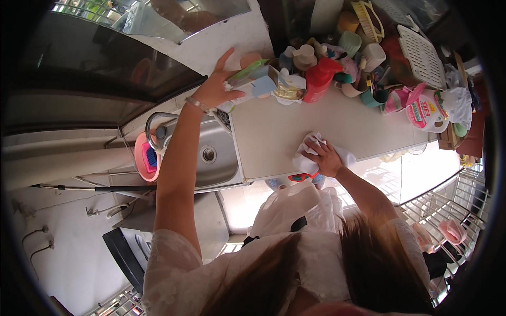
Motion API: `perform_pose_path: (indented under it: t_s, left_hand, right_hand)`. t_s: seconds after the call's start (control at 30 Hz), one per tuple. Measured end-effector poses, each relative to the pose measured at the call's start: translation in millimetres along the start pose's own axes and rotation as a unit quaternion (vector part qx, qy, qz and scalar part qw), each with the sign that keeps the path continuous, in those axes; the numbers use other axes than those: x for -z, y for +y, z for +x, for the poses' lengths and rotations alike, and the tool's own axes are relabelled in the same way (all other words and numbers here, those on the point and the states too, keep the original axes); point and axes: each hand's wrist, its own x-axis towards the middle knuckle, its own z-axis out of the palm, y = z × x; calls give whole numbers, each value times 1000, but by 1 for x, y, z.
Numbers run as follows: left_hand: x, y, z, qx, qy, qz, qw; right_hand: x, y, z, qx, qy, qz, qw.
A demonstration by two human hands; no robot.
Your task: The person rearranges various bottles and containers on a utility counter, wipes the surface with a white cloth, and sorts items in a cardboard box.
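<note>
My right hand [326,160] presses a bunched white cloth [305,164] onto the pale countertop [272,134], near its front edge. Folds of the cloth show between and beyond the fingers. At the back of the counter, beside the sink, my left hand [216,89] touches the end of a light blue and white pack [257,87]. Its thumb lies along the front and one finger points up; other fingers are partly hidden behind the pack, so its grip is unclear. A green-edged packet [248,73] lies against that pack. Right of it stands a red pump bottle [319,81].
A steel sink [215,170] with a curved faucet [152,118] lies under my left forearm. Cups, a brush [367,19], a white perforated basket [421,57] and a detergent jug [425,112] crowd the counter's back and right. A pink basin [144,158] sits left of the sink.
</note>
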Motion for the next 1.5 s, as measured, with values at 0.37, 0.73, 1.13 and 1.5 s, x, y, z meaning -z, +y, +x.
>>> perform_pose_path:
  t_s: [0.37, 0.73, 1.13, 1.5]
  left_hand:
    - [-50, -70, -139, 206, 101, -43, 972]
    - [-77, -120, -26, 239, 146, 69, 958]
    - [-54, -60, -205, 281, 272, -73, 918]
    - [-76, -9, -291, 326, 241, -68, 912]
  right_hand:
    - [4, -7, 5, -26, 8, -4, 1000]
    - [-30, -66, 52, -147, -11, 29, 989]
    - [-89, -91, 255, -171, 125, 42, 976]
    - [-84, -52, 325, 31, -45, 83, 995]
